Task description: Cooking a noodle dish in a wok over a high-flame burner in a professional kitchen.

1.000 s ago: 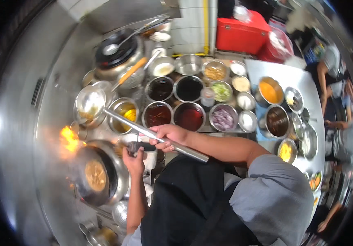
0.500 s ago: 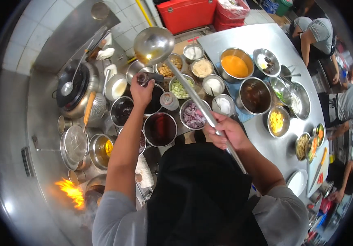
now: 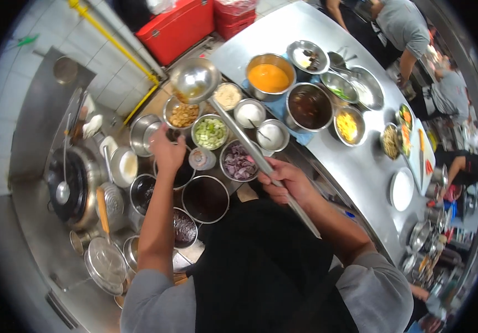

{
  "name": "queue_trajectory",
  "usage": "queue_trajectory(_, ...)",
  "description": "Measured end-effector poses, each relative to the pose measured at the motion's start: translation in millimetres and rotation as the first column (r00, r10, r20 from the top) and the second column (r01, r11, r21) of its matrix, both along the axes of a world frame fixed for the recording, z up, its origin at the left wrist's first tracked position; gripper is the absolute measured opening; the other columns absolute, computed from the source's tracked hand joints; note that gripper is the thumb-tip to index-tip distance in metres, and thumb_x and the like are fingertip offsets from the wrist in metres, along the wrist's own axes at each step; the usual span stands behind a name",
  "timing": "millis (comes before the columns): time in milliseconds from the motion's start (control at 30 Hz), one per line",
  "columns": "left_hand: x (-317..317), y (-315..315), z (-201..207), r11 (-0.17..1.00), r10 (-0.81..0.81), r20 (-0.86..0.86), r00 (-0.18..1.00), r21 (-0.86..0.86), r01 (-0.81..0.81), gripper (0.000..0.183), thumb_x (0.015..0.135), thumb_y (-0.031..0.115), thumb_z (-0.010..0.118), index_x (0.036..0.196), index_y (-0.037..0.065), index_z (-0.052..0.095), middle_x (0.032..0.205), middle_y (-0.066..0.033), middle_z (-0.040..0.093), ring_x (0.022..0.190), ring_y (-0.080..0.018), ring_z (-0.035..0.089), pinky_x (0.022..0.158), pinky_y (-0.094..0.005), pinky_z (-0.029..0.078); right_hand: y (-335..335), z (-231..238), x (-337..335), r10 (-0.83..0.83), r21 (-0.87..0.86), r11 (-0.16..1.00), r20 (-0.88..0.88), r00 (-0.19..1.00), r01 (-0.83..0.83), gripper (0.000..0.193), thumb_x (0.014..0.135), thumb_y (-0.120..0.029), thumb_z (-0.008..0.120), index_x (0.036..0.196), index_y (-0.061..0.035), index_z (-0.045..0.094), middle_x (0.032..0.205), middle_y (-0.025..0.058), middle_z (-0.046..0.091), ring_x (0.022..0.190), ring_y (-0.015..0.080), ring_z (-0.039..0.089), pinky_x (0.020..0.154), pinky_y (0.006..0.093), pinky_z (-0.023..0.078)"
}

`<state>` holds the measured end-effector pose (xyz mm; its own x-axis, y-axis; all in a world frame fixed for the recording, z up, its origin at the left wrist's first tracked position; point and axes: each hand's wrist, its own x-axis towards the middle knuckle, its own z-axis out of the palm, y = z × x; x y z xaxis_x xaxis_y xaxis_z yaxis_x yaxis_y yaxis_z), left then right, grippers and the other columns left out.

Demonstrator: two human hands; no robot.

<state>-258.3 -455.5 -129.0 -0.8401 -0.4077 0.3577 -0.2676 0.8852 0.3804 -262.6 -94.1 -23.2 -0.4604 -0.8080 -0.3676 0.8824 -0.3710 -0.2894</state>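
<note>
Far left there's a black wok [image 3: 71, 186] on the burner with a ladle resting in it, and next to it a few steel bowls of dark sauces [image 3: 206, 198] packed together on the counter [image 3: 355, 166]. The left hand [image 3: 167, 151] is reaching out over those bowls, fingers curled down around something small and dark, can't really tell what it is. Just past it sits a bowl of fried brownish bits [image 3: 182, 115], then chopped green veg [image 3: 210, 133] and a bowl of purple onion [image 3: 239, 162]. The right hand [image 3: 286, 180] is clenched around the long steel handle of a big ladle [image 3: 196, 79], gripping about midway, and the scoop end is up in the air over the fried bits with a little brownish stuff in it. Further right are white powder bowls [image 3: 249, 113], an orange sauce pot [image 3: 269, 76] and a dark sauce pot [image 3: 309, 105]. Other people are working along the far right edge.
</note>
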Motion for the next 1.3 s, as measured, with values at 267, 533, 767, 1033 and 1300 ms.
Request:
queue_trajectory(267, 8.5, 131.7, 100.3, -0.245, -0.305, -0.034, 0.952, 0.968, -0.045, 0.044, 0.097, 0.012, 0.055, 0.135, -0.004, 0.042, 0.115, -0.0216, 0.066, 0.083, -0.0248, 0.066, 0.071, -0.0379, 0.057, -70.4, -15.9, 4.1, -0.025, 0.245, 0.960, -0.397, 0.917, 0.132, 0.037, 0.096, -0.024, 0.061, 0.126, -0.0020, 0.060, 0.083, 0.0059, 0.066, 0.054, 0.0144, 0.058, 0.045, 0.0270, 0.047)
queue_trajectory(533, 17.5, 41.8, 111.7, -0.234, -0.279, 0.084, 0.957, 0.960, -0.152, 0.037, 0.085, 0.002, 0.057, 0.121, -0.006, 0.052, 0.084, -0.0076, 0.060, 0.053, -0.0104, 0.048, 0.048, -0.0249, 0.044, -36.9, -115.2, -84.4, 0.472, 0.670, 0.177, -0.700, 0.535, 0.721, 0.028, 0.083, -0.026, 0.076, 0.100, -0.0048, 0.072, 0.090, 0.0188, 0.071, 0.085, 0.0355, 0.070, 0.078, 0.0443, 0.055)
queue_trajectory(767, 78.1, 5.0, 153.0, -0.324, -0.484, 0.147, 0.863, 0.885, -0.333, 0.054, 0.080, 0.009, 0.063, 0.130, -0.008, 0.052, 0.087, -0.0074, 0.064, 0.048, -0.0084, 0.047, 0.042, -0.0231, 0.040, -64.5, -147.5, -100.6, 0.793, 0.654, 0.172, -0.536, 0.290, 0.737, 0.019, 0.090, -0.025, 0.065, 0.096, -0.0081, 0.072, 0.097, 0.0197, 0.069, 0.092, 0.0395, 0.067, 0.082, 0.0509, 0.053)
queue_trajectory(1033, 105.2, 9.4, 164.4, -0.377, -0.458, 0.198, 0.867, 0.840, -0.391, 0.053, 0.080, 0.003, 0.061, 0.131, -0.011, 0.051, 0.085, -0.0096, 0.065, 0.045, -0.0088, 0.048, 0.040, -0.0218, 0.040, 2.7, -116.0, -44.9, 0.649, 0.533, 0.279, -0.718, 0.252, 0.799, 0.015, 0.091, -0.018, 0.066, 0.099, -0.0079, 0.074, 0.089, 0.0148, 0.065, 0.084, 0.0374, 0.067, 0.073, 0.0462, 0.053)
queue_trajectory(1300, 108.7, 15.6, 164.5, -0.321, -0.425, 0.252, 0.869, 0.856, -0.405, 0.053, 0.080, 0.002, 0.059, 0.131, -0.009, 0.051, 0.083, -0.0078, 0.062, 0.045, -0.0076, 0.047, 0.040, -0.0206, 0.039, -45.2, -135.9, -88.8, 0.333, 0.286, 0.225, -0.921, 0.202, 0.932, 0.009, 0.089, -0.009, 0.067, 0.095, -0.0040, 0.072, 0.088, 0.0161, 0.068, 0.078, 0.0334, 0.067, 0.069, 0.0405, 0.052)
